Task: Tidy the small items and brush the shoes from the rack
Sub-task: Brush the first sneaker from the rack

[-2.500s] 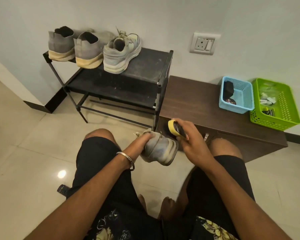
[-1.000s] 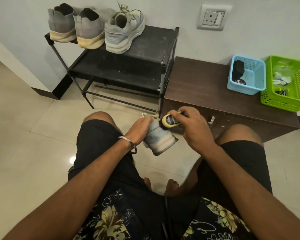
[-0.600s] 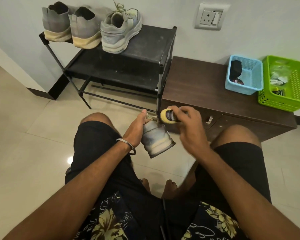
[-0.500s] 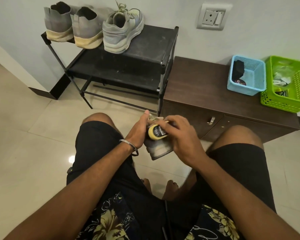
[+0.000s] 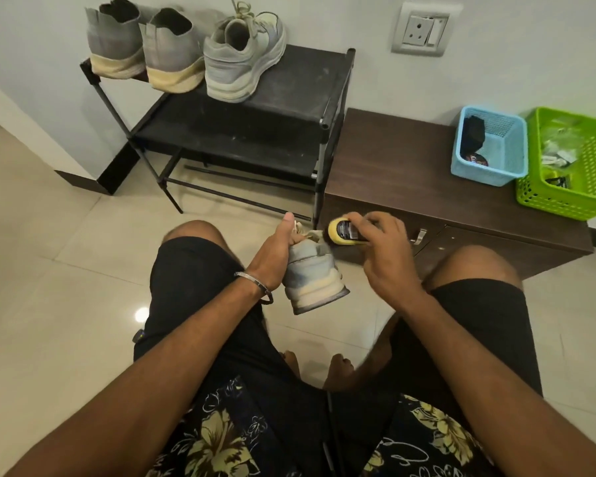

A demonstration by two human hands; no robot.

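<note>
Hands (image 5: 327, 256) round sole-down shoe (image 5: 312, 275).

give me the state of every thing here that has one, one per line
left hand: grips the held grey sneaker
right hand: grips the yellow shoe brush
held grey sneaker: off the rack, sole towards the camera
yellow shoe brush: at the sneaker's top
three grey shoes: upright on the black metal rack
blue plastic basket: holds dark items
green plastic basket: holds small items
</note>
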